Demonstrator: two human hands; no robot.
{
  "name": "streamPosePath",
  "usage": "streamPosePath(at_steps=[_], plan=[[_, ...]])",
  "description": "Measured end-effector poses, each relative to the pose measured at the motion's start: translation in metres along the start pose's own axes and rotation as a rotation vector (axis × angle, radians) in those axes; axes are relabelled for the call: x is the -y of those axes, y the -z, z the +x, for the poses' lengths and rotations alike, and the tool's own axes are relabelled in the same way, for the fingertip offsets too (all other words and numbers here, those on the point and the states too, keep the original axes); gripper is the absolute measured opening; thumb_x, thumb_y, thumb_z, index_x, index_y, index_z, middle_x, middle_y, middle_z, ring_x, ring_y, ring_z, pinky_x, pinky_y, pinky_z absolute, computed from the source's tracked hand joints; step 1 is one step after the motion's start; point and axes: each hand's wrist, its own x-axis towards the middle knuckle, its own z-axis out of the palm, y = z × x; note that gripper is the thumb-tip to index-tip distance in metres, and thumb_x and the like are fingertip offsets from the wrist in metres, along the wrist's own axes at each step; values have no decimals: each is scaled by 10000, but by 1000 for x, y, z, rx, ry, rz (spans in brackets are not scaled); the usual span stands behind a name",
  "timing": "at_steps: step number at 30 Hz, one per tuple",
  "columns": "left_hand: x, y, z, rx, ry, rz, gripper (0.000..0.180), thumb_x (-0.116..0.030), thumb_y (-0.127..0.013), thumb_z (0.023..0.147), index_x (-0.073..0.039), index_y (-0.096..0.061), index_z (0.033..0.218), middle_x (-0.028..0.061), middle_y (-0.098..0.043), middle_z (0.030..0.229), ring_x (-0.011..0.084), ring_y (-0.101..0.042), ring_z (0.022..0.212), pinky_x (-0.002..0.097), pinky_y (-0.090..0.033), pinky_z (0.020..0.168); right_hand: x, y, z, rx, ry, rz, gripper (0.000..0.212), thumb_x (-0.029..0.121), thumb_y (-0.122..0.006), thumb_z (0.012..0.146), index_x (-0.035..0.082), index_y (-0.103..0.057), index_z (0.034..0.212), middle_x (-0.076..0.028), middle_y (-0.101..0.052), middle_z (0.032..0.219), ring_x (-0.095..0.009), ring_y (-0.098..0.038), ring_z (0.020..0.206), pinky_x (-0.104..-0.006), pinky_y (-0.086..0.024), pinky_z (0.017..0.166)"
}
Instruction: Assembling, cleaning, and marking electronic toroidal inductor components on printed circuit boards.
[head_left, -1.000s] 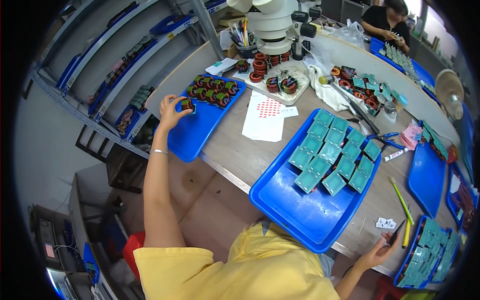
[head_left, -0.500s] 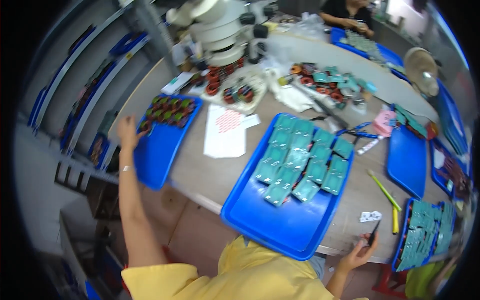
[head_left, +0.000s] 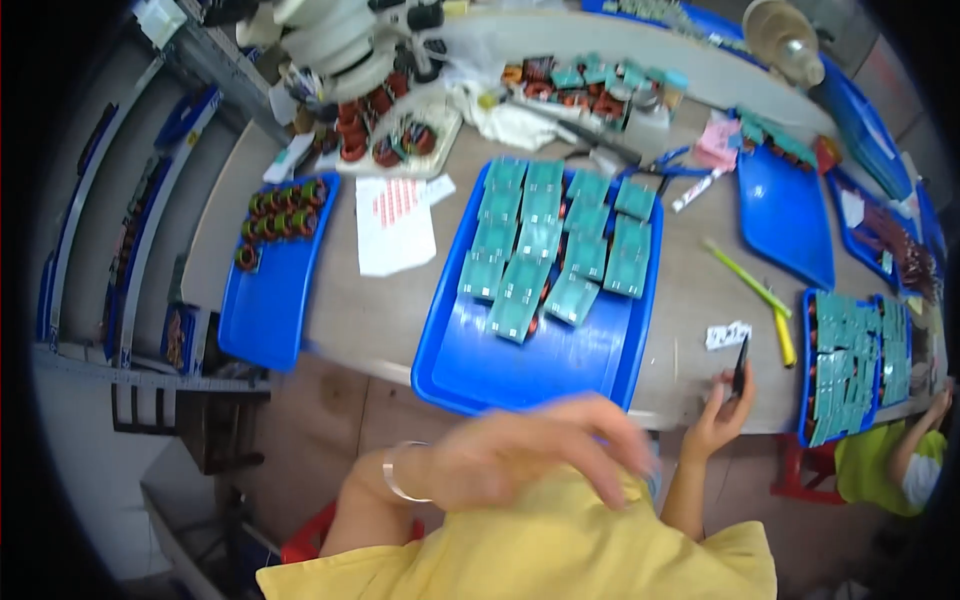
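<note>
My left hand [head_left: 545, 445] is raised in front of my yellow shirt, near the front edge of the large blue tray [head_left: 425, 370]. Its fingers bend downward and are blurred; what lies under them is hidden. My right hand [head_left: 722, 415] is at the table's front edge, pinching black, pointed tweezers [head_left: 741, 368]. Just past their tip lies a small white piece with dark marks [head_left: 728, 335]. Several green circuit boards [head_left: 540, 240] with copper-coloured parts beneath fill the far part of the large tray. At the left, wound ring coils [head_left: 282, 212] sit in rows in a narrower blue tray [head_left: 262, 325].
A microscope [head_left: 345, 45] stands at the back left, beside a pale tray with reddish coils [head_left: 405, 140]. White paper [head_left: 395, 235], pliers [head_left: 670, 165] and a yellow-green stick [head_left: 750, 280] lie about. Another board-filled tray [head_left: 842, 370] is at the right, with a co-worker's arm [head_left: 925, 435] beyond.
My left hand has left the coil tray and swung right, in front of my body. A single coil now shows below the rows. My right hand still has the tweezers. The view has shifted.
</note>
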Motion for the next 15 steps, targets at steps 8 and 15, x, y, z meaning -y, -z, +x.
streamPosePath(at_steps=[8,15], plan=[[42,-57,42,453,-286,-445,696,-598,-375,843,38,-582,1034,221,-335,1174,317,-385,1065,471,-289,937,6,-6,1,6,-6,49,414,-15,-452,850,-12,-412,1262,-92,-512,989,-149,-509,862,-272,-404,828],[51,-74,41,491,-457,-539,636,-527,-384,871,65,-574,1005,239,-349,1117,351,-386,1052,474,-313,913,5,3,-5,-9,3,65,405,-17,-448,853,-16,-417,1257,-90,-521,992,-146,-510,858,-270,-405,818]])
